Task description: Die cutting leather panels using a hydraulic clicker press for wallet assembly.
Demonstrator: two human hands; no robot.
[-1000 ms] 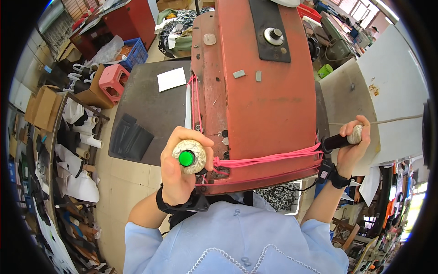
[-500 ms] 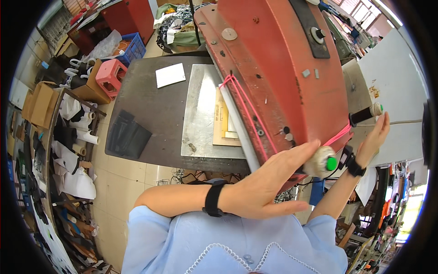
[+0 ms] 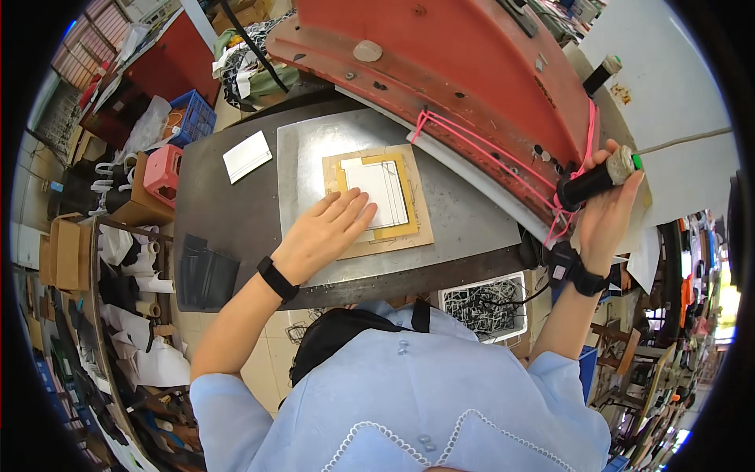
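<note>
My left hand lies with its fingers stretched out over a white sheet piece with dark lines along its edge. That piece sits within a yellow frame on a tan board, which rests on a grey metal plate. At the right, my right hand is closed round a black handle with a green button on its end. The handle belongs to the red press arm, slanting across the top. Pink cord is strung along the arm's edge.
A white card and black sheets lie on the dark table. A second handle stands farther back on the press. Below the table edge is a white crate of dark wire-like pieces. Shelving lines the left.
The press arm has swung right and away, uncovering the board. My left hand has left the near handle for the white piece. My right hand has gone from the far handle to the near one.
</note>
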